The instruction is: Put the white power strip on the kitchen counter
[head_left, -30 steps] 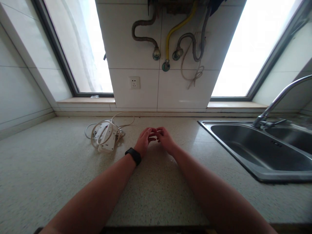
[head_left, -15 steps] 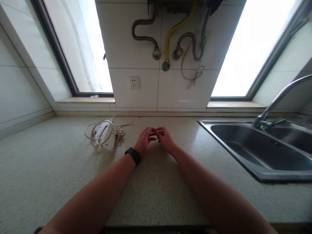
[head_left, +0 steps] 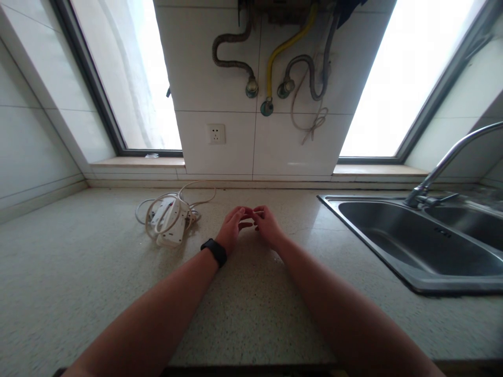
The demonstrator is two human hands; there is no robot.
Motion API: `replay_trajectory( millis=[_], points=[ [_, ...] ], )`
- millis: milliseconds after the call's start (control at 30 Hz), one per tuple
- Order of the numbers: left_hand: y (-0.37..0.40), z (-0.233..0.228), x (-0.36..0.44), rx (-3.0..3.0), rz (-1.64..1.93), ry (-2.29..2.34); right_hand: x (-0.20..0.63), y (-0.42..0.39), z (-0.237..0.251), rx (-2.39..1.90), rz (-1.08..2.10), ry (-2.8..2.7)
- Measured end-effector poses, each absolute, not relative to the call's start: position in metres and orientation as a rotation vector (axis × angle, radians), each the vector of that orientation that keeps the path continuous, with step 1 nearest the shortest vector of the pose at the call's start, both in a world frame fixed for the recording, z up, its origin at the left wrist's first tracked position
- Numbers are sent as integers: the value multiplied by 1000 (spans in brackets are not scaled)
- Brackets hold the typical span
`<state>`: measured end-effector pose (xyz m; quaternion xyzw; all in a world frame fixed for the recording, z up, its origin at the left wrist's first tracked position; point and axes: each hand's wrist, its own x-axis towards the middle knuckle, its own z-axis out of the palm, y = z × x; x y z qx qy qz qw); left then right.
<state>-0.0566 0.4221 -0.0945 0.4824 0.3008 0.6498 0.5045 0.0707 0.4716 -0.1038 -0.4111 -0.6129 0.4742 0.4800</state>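
Observation:
Over the speckled countertop [head_left: 251, 303], my left hand [head_left: 232, 228] and my right hand [head_left: 268, 226] meet at the fingertips, with a gap below the touching fingers. The left hand's fingers curve loosely and stand apart, and a black watch [head_left: 214, 252] is on that wrist. On the right hand the fingers are bent a little toward the left ones. No object shows in either hand, though the spot where the fingertips meet is small and partly hidden. Left of the hands lies a white power strip [head_left: 173, 222] with its cord looped around it.
A steel double sink [head_left: 373, 238] with a chrome faucet [head_left: 451, 162] is set into the counter on the right. Behind, a wall socket [head_left: 216, 134], a yellow pipe [head_left: 270, 73] and metal hoses [head_left: 230, 63] are on the tiled wall, between two windows.
Almost nothing differs. The view has shifted very slightly; both hands keep the same pose, and the power strip stays where it was.

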Motion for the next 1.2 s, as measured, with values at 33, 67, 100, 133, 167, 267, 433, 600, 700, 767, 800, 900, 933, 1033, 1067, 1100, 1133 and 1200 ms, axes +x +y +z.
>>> replay_trajectory(
  millis=[33, 67, 100, 133, 167, 267, 433, 600, 700, 767, 800, 900, 933, 1033, 1067, 1100, 1133, 1200],
  points=[
    [422, -94, -57, 1166, 1569, 729, 71, 471, -104, -1001, 1164, -1496],
    [422, -94, -57, 1167, 1569, 730, 71, 472, -104, -997, 1167, -1500],
    [422, -94, -57, 1166, 1567, 730, 71, 472, -104, -993, 1166, -1504],
    [421, -94, -57, 1165, 1565, 732, 71, 472, -104, -994, 1164, -1507],
    [421, -94, -57, 1165, 1563, 734, 72, 472, -104, -997, 1162, -1508],
    [422, -94, -57, 1167, 1565, 747, 72, 473, -104, -1012, 1161, -1508],
    [423, -95, -58, 1188, 1554, 753, 72, 470, -102, -1009, 1151, -1532],
    [423, -95, -58, 1205, 1557, 769, 72, 471, -105, -991, 1157, -1556],
    [423, -95, -57, 1209, 1552, 772, 73, 476, -109, -990, 1144, -1562],
    [423, -95, -57, 1218, 1535, 766, 74, 479, -110, -992, 1116, -1567],
    [423, -95, -57, 1228, 1525, 761, 74, 480, -111, -991, 1100, -1570],
    [423, -95, -56, 1258, 1516, 767, 74, 481, -111, -1001, 1081, -1562],
    [423, -95, -56, 1264, 1520, 775, 74, 480, -111, -1009, 1080, -1553],
    [423, -95, -56, 1261, 1535, 793, 73, 478, -109, -1042, 1082, -1526],
    [423, -95, -56, 1260, 1537, 797, 73, 478, -109, -1048, 1084, -1523],
    [423, -95, -56, 1261, 1538, 802, 72, 477, -108, -1051, 1087, -1525],
    [423, -95, -56, 1265, 1537, 804, 73, 477, -107, -1051, 1090, -1529],
    [423, -95, -56, 1276, 1534, 811, 73, 476, -107, -1044, 1094, -1537]
  ],
)
